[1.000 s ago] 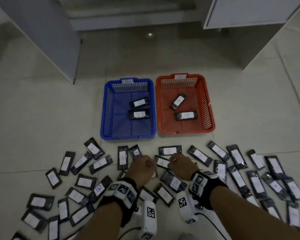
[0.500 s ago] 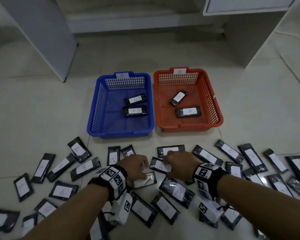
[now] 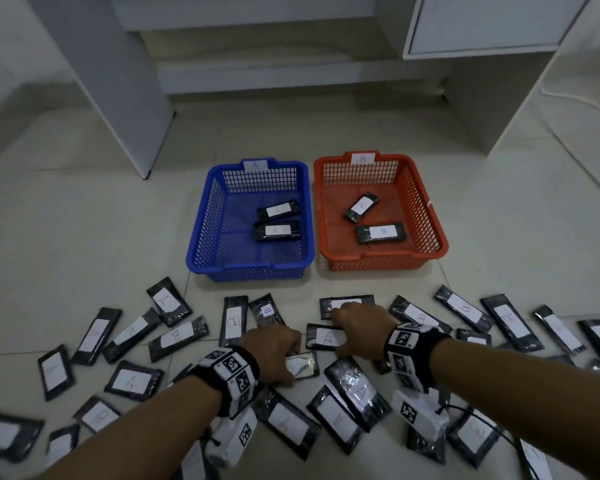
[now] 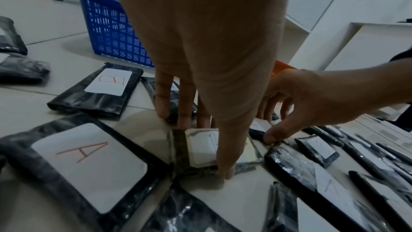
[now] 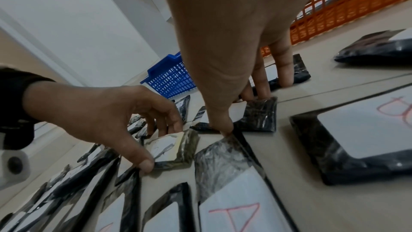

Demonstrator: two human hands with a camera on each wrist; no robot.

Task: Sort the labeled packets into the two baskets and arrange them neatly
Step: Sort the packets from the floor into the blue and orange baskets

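the left hand (image 3: 274, 351) pinches a pale, shiny packet (image 3: 303, 364) on the floor — thumb at its near edge, fingers at the far edge. just beyond, the right hand (image 3: 359, 327) grips an "a" packet (image 3: 324, 337) — farther off sit the blue basket (image 3: 201, 244) and orange basket (image 3: 430, 216), two packets each.

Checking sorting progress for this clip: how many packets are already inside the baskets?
4. Two A packets lie in the blue basket; two B packets lie in the orange basket. Nothing looks hidden.
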